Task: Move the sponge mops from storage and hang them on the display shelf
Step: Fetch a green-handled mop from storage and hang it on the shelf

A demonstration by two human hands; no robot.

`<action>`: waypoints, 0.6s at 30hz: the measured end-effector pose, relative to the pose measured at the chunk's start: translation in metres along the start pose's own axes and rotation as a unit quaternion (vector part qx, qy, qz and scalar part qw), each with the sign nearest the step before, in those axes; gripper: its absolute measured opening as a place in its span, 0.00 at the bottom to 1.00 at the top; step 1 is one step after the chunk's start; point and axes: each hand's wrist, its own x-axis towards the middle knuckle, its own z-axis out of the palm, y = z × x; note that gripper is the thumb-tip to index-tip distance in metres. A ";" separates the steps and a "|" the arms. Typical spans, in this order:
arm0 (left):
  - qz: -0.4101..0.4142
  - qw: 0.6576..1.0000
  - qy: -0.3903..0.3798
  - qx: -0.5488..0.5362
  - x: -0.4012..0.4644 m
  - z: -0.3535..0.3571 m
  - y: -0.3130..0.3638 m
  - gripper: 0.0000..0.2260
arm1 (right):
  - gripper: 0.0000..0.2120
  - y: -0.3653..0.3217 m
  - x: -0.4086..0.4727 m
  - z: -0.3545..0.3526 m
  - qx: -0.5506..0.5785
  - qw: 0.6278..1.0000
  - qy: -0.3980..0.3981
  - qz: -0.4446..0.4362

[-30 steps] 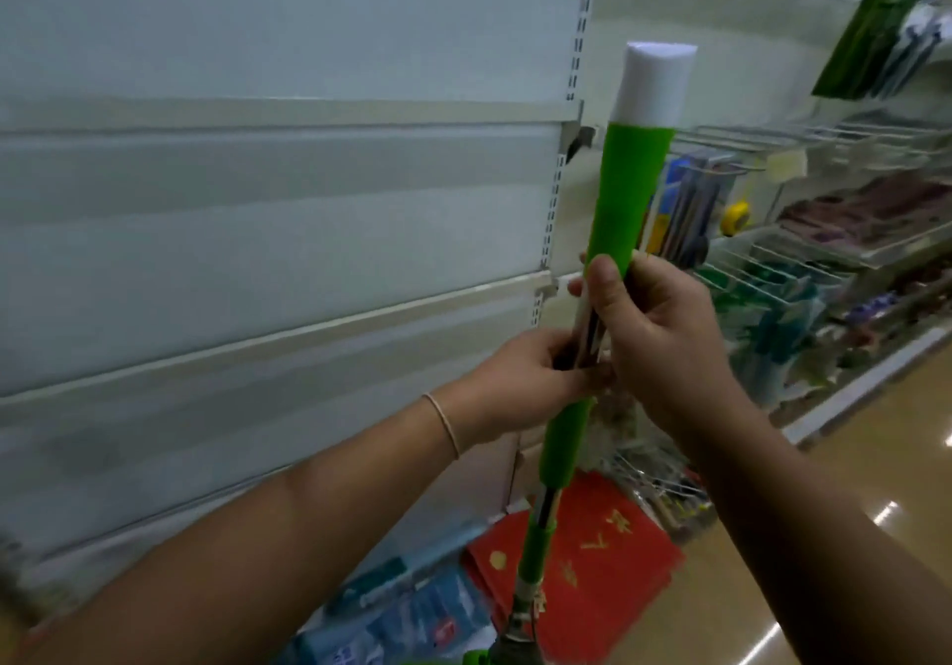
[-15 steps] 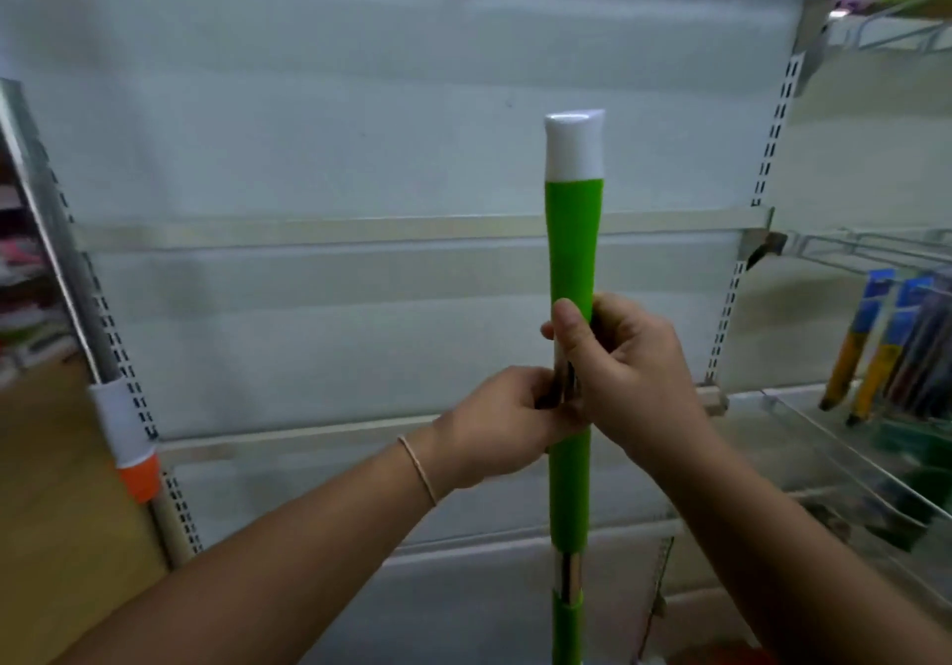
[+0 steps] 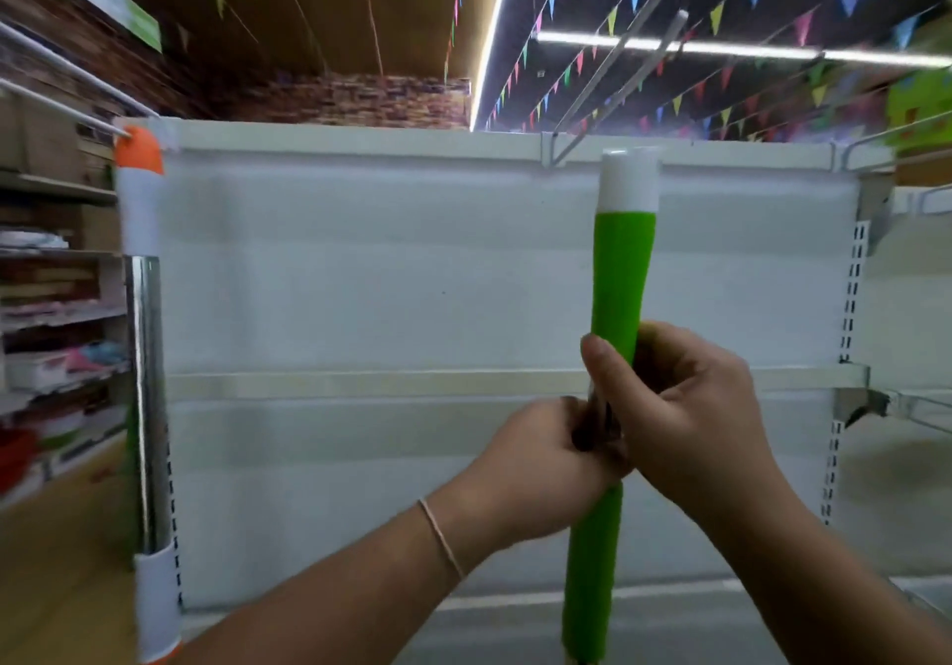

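Note:
A sponge mop's green handle [image 3: 621,273] with a white cap stands upright before me; its mop head is out of view below. My left hand [image 3: 546,453] grips the shaft from the left at mid-height. My right hand [image 3: 680,407] wraps it just above, thumb across the front. Behind the handle is the white display shelf's back panel [image 3: 412,262]. A metal hook [image 3: 618,61] juts out from the panel's top rail just above and left of the cap. At the left edge of the shelf hangs another mop [image 3: 144,355] with a chrome shaft, white grips and an orange end.
Slotted uprights [image 3: 850,298] run down the panel's right side, with wire shelves [image 3: 922,407] beyond. Stocked shelves [image 3: 51,303] line the aisle at left. Coloured bunting and strip lights hang from the ceiling above.
My view has tilted upward and swung left, so the top rail, hooks and ceiling now show. Both hands keep the same grip on the green handle, which stays upright.

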 end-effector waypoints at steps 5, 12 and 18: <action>0.066 0.997 0.033 0.010 0.008 -0.016 0.038 0.17 | 0.04 -0.011 0.021 -0.004 0.010 0.998 0.023 -0.061; 0.091 0.996 0.006 -0.015 0.004 -0.015 0.051 0.10 | 0.05 -0.025 0.030 -0.021 0.073 0.996 -0.015 -0.055; 0.106 0.991 -0.042 -0.068 -0.006 -0.012 0.070 0.12 | 0.10 -0.045 0.041 -0.041 0.090 0.992 -0.040 -0.076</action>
